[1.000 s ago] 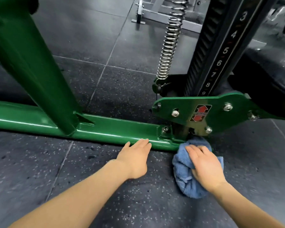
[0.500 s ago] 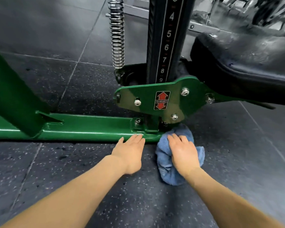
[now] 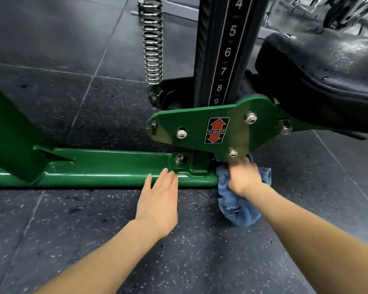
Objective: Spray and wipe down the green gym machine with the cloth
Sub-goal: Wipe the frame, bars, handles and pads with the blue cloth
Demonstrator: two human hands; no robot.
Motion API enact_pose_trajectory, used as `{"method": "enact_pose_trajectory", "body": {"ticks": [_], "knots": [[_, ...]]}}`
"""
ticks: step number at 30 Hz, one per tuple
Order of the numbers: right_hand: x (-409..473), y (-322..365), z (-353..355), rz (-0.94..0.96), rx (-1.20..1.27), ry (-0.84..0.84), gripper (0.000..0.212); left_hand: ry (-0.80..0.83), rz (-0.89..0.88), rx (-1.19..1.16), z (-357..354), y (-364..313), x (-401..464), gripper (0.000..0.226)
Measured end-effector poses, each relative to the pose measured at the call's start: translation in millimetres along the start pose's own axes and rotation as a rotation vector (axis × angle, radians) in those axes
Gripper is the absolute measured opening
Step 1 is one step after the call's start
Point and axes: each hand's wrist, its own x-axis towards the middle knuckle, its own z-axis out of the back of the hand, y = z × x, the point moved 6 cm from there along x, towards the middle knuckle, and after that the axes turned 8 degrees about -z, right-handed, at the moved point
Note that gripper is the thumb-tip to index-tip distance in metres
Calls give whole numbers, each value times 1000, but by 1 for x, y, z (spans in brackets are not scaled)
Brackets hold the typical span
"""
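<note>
Looking down from my head, I see my right hand [image 3: 243,177] on the bunched blue cloth [image 3: 240,206], pushing it under the green plate [image 3: 200,128] at the end of the machine's green floor bar [image 3: 106,170], though my fingertips are blurred and I cannot tell how tightly they curl. My left hand [image 3: 158,200] lies flat and relaxed, fingers straight and close together, palm on the speckled floor [image 3: 72,219] with the fingertips touching the bar's near edge. Behind the plate stand a numbered black post [image 3: 223,49], a coiled spring [image 3: 152,39] and a black padded seat [image 3: 327,75].
</note>
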Motion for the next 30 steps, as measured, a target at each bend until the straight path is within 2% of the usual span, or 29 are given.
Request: {"method": "enact_pose_trajectory", "body": {"ticks": [3,5,8,12,16,18,22,25,30], "knots": [[16,-5,13,-28,-110,99,45,-29,38,-22,5,11,0,70],[16,-2,14,-42,-129,102,40,15,43,-20,3,18,-2,72],[-8,5,5,-72,-64,-37,34,119,-1,9,0,26,-4,75],[-44,10,-3,-84,30,-175,33,169,-26,-36,0,30,-2,74],[-69,20,13,-122,365,-502,30,190,-35,-58,0,31,0,74],[-69,29,16,-165,464,-580,27,194,-34,-65,0,31,0,74],[-55,48,3,-143,360,-484,32,225,-54,-35,-1,31,-2,78],[-47,43,-1,-224,331,-384,36,268,-69,-24,-1,32,-2,81],[-59,46,3,-261,366,-398,34,298,-82,-96,4,34,0,81]]}}
